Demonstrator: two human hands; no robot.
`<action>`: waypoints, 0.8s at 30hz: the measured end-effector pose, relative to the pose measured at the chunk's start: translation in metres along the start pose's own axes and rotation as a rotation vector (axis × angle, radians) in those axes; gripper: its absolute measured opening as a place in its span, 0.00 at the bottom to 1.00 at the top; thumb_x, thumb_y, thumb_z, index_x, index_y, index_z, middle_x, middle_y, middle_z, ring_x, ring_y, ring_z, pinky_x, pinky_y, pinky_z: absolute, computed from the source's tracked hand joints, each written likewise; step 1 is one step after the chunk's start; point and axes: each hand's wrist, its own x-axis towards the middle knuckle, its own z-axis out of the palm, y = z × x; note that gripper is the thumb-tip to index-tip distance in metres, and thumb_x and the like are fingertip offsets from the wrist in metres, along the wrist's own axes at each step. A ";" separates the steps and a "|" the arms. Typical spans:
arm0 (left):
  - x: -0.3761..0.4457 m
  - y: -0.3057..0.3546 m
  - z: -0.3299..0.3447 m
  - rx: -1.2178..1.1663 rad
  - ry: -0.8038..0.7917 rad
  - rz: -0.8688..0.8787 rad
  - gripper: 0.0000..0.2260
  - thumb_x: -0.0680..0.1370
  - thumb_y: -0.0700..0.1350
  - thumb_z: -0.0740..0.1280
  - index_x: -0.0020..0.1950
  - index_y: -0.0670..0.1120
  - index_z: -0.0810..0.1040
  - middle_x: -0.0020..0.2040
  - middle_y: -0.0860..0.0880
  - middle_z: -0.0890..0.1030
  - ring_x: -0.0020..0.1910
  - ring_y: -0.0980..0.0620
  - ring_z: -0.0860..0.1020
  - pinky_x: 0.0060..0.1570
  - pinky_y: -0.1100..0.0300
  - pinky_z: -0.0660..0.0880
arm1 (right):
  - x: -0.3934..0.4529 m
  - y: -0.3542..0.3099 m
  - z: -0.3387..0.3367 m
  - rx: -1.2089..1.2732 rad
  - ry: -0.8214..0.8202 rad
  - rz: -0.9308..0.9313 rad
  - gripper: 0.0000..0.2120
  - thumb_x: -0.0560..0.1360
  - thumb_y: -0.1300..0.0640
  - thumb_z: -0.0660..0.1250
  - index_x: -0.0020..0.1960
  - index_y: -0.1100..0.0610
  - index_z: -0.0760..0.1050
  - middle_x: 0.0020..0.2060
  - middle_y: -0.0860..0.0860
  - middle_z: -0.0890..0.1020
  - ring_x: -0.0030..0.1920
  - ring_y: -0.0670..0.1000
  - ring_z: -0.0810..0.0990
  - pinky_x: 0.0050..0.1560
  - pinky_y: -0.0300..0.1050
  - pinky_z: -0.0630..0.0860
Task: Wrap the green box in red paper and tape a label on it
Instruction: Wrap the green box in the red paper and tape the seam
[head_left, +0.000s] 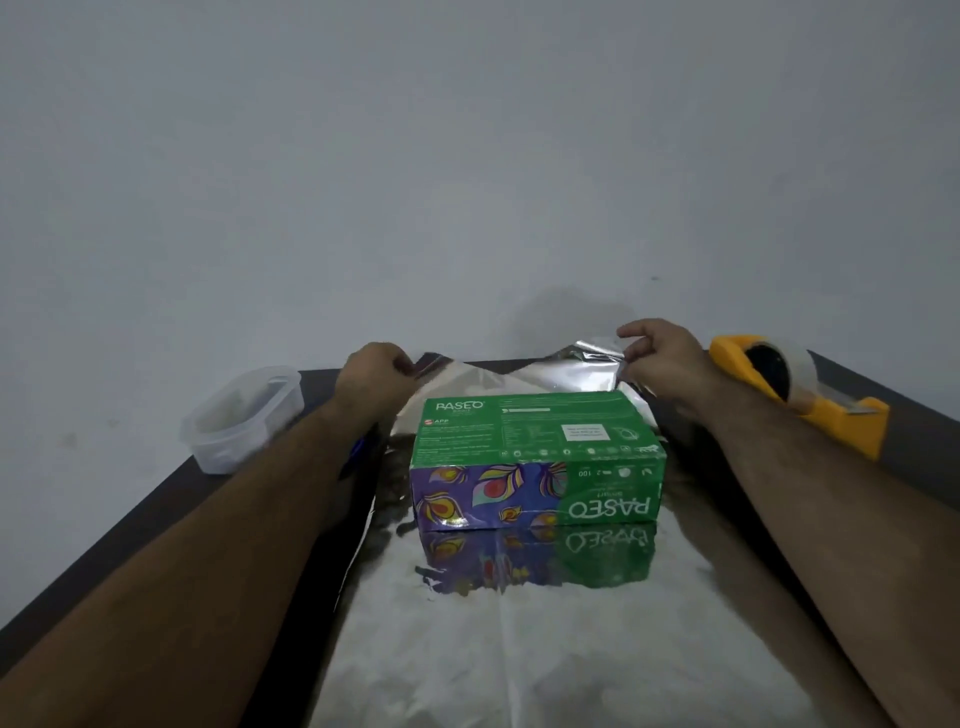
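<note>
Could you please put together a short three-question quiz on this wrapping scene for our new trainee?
1. True or false: the green tissue box lies on the wrapping sheet.
2. What does the left hand hold? A) the sheet's far edge B) the tape dispenser C) the plastic container
3. Fill in: the yellow tape dispenser lies beside the person's ____ forearm.

Key:
1. True; the sheet shows its silver side up.
2. A; the right hand pinches that lifted edge too, while the clear plastic container sits untouched at the left.
3. right
</note>
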 end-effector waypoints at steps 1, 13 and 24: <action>-0.002 0.001 -0.006 -0.082 0.017 -0.018 0.05 0.75 0.37 0.70 0.46 0.44 0.84 0.43 0.48 0.85 0.47 0.44 0.84 0.48 0.55 0.80 | -0.001 -0.007 -0.004 0.055 -0.007 0.006 0.27 0.70 0.78 0.70 0.66 0.59 0.77 0.46 0.56 0.82 0.41 0.54 0.81 0.38 0.46 0.78; -0.065 -0.006 -0.061 -0.450 0.094 0.052 0.07 0.76 0.35 0.74 0.42 0.46 0.83 0.39 0.48 0.84 0.36 0.52 0.79 0.42 0.57 0.75 | -0.053 -0.047 -0.050 0.118 -0.078 -0.041 0.20 0.71 0.80 0.63 0.51 0.58 0.77 0.42 0.54 0.82 0.44 0.51 0.79 0.43 0.43 0.75; -0.135 -0.013 -0.056 -0.385 0.051 0.218 0.10 0.77 0.32 0.72 0.44 0.48 0.84 0.33 0.62 0.83 0.29 0.68 0.76 0.39 0.60 0.72 | -0.130 -0.093 -0.076 -0.449 -0.436 -0.292 0.34 0.60 0.52 0.75 0.66 0.47 0.76 0.60 0.46 0.79 0.61 0.51 0.79 0.59 0.49 0.79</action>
